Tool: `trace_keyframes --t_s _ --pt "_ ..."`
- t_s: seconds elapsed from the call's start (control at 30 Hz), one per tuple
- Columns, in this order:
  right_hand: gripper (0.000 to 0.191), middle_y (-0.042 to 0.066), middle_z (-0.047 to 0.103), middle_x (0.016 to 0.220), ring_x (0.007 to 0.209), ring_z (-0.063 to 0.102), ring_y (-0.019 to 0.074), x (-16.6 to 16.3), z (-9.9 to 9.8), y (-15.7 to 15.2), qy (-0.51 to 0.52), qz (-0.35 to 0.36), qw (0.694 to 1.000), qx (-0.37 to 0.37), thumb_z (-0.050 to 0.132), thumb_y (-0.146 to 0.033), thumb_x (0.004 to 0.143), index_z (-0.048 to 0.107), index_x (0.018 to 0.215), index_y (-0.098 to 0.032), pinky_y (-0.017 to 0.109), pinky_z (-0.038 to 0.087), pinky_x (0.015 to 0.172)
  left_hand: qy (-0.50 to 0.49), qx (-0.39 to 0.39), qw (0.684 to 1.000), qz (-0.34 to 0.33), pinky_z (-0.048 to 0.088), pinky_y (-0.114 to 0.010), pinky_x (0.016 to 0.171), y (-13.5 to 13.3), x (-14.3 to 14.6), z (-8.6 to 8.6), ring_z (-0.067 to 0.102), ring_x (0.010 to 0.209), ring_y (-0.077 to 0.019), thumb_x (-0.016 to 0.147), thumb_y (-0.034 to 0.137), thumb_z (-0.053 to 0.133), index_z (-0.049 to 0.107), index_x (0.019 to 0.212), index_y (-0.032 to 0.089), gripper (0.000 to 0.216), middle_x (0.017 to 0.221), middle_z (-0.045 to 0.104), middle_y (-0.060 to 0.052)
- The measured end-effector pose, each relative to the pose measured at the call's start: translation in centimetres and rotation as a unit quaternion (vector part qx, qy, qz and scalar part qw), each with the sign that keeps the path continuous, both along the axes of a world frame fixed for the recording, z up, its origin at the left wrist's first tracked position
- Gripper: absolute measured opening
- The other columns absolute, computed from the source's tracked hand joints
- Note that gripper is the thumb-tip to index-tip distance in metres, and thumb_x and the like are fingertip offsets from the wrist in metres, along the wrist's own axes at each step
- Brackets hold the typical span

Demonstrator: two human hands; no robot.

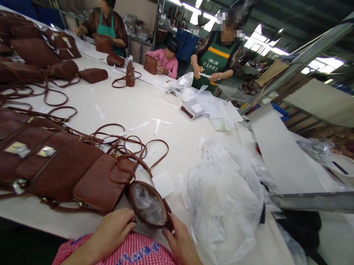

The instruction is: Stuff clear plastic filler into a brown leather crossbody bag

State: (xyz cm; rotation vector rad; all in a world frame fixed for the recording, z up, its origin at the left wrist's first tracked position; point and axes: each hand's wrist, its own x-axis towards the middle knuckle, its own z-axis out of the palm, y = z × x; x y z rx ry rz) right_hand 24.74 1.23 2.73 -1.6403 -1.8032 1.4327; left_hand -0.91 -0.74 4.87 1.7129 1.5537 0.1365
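The bag (148, 205) sat at the near edge of the table (177, 136), mouth open toward you and stuffed with clear plastic, right between your two hands. Its opening was a long oval, and the long axis ran from near left to a little farther right, so each hand had one end of it. Your left hand (113, 228) was closed on the near-left end of the rim, fingers curled around it; your right hand (181, 243) pinched the right end, thumb on the edge. Both were in contact — neither was nearer than the other, and the bag lay just ahead of them, above your red checked apron (136, 259).

Touching the bag on its far left side lay a row of finished bags (57, 166), overlapped flat, their straps (130, 150) looped across the table toward the middle. Just right of your right hand slumped a heap of plastic bags (225, 201), and a small white card (163, 184) lay between that heap and the bag.

Farther off, more brown bags (36, 49) were piled at the far left. Three co-workers stood or sat at the far end — one in a green apron (217, 59) held a white slip, with paper and packaging (205, 103) spread before that person.
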Motion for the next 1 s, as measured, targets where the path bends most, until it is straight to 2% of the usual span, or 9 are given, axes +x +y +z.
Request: trace_keyframes --t_s 0.1,0.2,0.3,0.43,0.57,0.7,0.77,0.87,1.0 --pt "0.015 0.006 0.070 0.082 0.079 0.064 0.0241 -0.1 0.0 -0.4 -0.025 0.019 0.999 0.028 0.051 -0.022 0.082 0.064 0.086 -0.019 0.033 0.047 0.073 0.053 0.082 0.994 -0.057 0.048 -0.036 0.081 0.5 0.8 1.7 0.065 0.090 -0.0253 0.093 0.013 0.043 0.064 0.087 0.018 0.022 0.093 0.069 -0.007" --pt "0.012 0.003 0.067 0.080 0.077 0.060 0.0218 -0.1 0.5 -0.6 -0.004 0.016 0.999 0.034 0.052 -0.022 0.081 0.063 0.083 -0.020 0.031 0.042 0.071 0.021 0.167 0.973 -0.159 0.047 -0.030 0.074 1.1 2.3 2.5 0.064 0.086 -0.0213 0.093 0.010 0.047 0.063 0.088 0.019 0.020 0.094 0.067 -0.005" --pt "0.011 0.002 0.061 0.078 0.075 0.055 0.0196 -0.4 0.7 -0.8 0.038 -0.004 0.998 0.059 0.052 -0.024 0.081 0.061 0.078 -0.020 0.030 0.038 0.069 -0.001 0.194 0.956 -0.221 0.044 -0.029 0.068 1.5 4.1 2.4 0.064 0.084 -0.0201 0.087 0.009 0.059 0.064 0.094 0.021 0.015 0.094 0.066 -0.002" --pt "0.013 -0.004 0.052 0.070 0.066 0.049 0.0159 -1.1 1.3 -0.8 0.163 -0.052 0.984 -0.044 0.058 -0.033 0.081 0.054 0.081 -0.021 0.029 0.036 0.064 0.015 0.208 0.954 -0.213 0.042 -0.032 0.067 1.7 5.7 2.3 0.062 0.084 -0.0225 0.085 0.014 0.064 0.065 0.104 0.024 0.021 0.094 0.064 -0.003" --pt "0.018 -0.007 0.049 0.068 0.061 0.043 0.0114 -1.5 2.8 0.0 0.322 -0.087 0.932 -0.140 0.062 -0.032 0.075 0.048 0.081 -0.022 0.025 0.033 0.058 0.049 0.271 0.944 -0.180 0.038 -0.035 0.069 1.6 5.8 3.5 0.055 0.082 -0.0241 0.089 0.013 0.059 0.061 0.119 0.026 0.033 0.091 0.061 -0.004" --pt "0.021 -0.011 0.045 0.058 0.052 0.037 0.0088 -1.7 3.5 0.7 0.351 -0.094 0.915 -0.177 0.062 -0.030 0.069 0.047 0.081 -0.022 0.023 0.027 0.052 0.034 0.322 0.931 -0.168 0.032 -0.036 0.073 1.6 5.3 4.0 0.048 0.082 -0.0227 0.090 0.015 0.063 0.063 0.103 0.027 0.018 0.090 0.056 -0.002" --pt "0.022 -0.011 0.043 0.057 0.050 0.035 0.0080 -1.8 3.1 0.8 0.359 -0.089 0.910 -0.189 0.062 -0.030 0.069 0.046 0.082 -0.023 0.022 0.025 0.050 0.035 0.373 0.915 -0.151 0.030 -0.036 0.072 1.6 5.2 3.7 0.045 0.080 -0.0223 0.091 0.022 0.065 0.062 0.089 0.024 0.005 0.086 0.055 -0.002" --pt "0.022 -0.011 0.042 0.060 0.050 0.033 0.0076 -1.7 1.8 0.9 0.377 -0.073 0.905 -0.185 0.064 -0.030 0.073 0.046 0.084 -0.023 0.021 0.023 0.048 0.062 0.446 0.885 -0.122 0.028 -0.037 0.071 1.5 5.5 3.1 0.043 0.078 -0.0220 0.097 0.030 0.058 0.058 0.080 0.020 0.019 0.080 0.053 -0.002" --pt "0.030 -0.010 0.042 0.061 0.053 0.034 0.0088 -1.4 -0.5 1.2 0.376 -0.018 0.914 -0.150 0.069 -0.044 0.082 0.048 0.086 -0.023 0.022 0.027 0.051 0.075 0.502 0.851 -0.137 0.028 -0.038 0.071 1.3 5.8 2.8 0.042 0.071 -0.0203 0.104 0.023 0.038 0.059 0.082 0.018 0.031 0.073 0.053 -0.002"
